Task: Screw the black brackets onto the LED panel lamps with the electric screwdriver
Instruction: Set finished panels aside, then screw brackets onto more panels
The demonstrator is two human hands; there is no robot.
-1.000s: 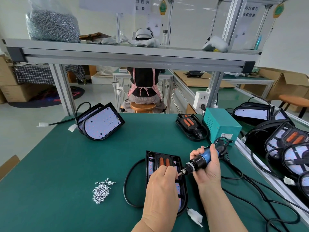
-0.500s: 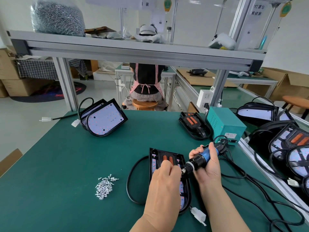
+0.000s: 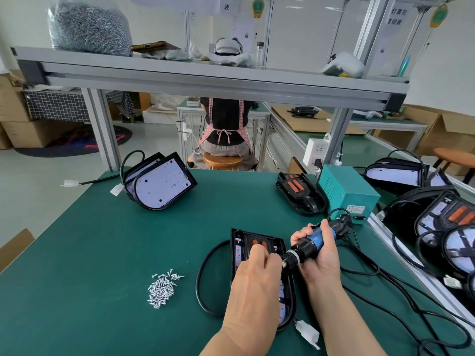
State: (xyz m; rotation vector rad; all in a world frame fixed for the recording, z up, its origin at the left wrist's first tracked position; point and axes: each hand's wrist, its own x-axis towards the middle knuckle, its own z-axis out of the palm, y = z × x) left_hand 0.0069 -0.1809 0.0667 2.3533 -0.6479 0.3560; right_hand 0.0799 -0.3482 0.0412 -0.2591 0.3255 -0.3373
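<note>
Green bench mat (image 3: 102, 253) carries black D-shaped LED panel lamp (image 3: 237, 244) at centre; left hand (image 3: 257, 278) curls atop it, grip indeterminable, apparently steadying, while right hand (image 3: 322, 260) clamps blue-and-black electric screwdriver (image 3: 309, 244) angled onto it.

LED panel lamp (image 3: 240, 249), near: 1 | stacked lamps (image 3: 164, 185), far left: 2 | lamp (image 3: 299, 194), far right: 1 | electric screwdriver (image 3: 312, 244): 1 | teal power box (image 3: 347, 191): 1 | loose screw pile (image 3: 162, 289): 1 | screw bag (image 3: 90, 25): 1

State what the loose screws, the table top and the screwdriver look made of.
Loose screws: bright silvery metal, glinting, probably plated steel. Table top: matte green mat, likely rubber or vinyl. Screwdriver: glossy blue and black casing, seemingly plastic.
</note>
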